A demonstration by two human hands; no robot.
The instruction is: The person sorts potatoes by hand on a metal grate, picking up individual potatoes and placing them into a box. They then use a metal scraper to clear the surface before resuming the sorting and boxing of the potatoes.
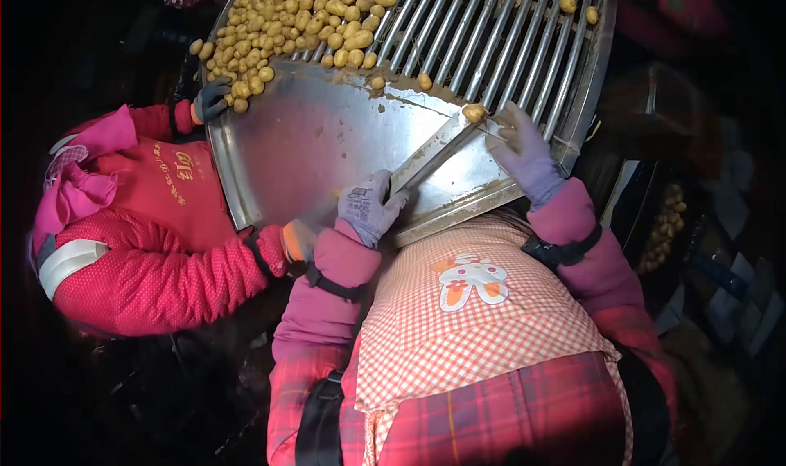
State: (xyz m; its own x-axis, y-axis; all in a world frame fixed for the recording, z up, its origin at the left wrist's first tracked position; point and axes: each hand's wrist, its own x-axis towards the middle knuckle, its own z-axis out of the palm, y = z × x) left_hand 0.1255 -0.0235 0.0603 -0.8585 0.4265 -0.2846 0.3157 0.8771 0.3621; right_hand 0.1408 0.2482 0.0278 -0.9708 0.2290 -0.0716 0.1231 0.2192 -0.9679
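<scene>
A smooth metal sheet lies in front of the person, and a straight metal divider runs slantwise across its right part. The left hand, in a pale glove, is at the divider's lower end, by the near edge of the sheet. Its fingers are bent, with the thumb set a little apart from them; whether they grip the divider cannot be told. The right hand, also gloved, is over the right side of the sheet, near the divider's upper end. Its fingers are loosely bent, and whether they are closed on anything cannot be told.

A single potato sits at the divider's upper end, by the far edge of the sheet, just beside the right hand's fingers. Beyond the sheet, metal rollers lie side by side with small gaps between them, and a few potatoes are scattered over them. A dense heap of potatoes lies beyond the sheet's far left part.

To the left of the sheet is a co-worker in red. One dark-gloved hand of this person is at the sheet's left rim, beside the heap; the other hand, blurred, is near the sheet's lower left corner. More potatoes lie in a dark area well to the right of the sheet.
</scene>
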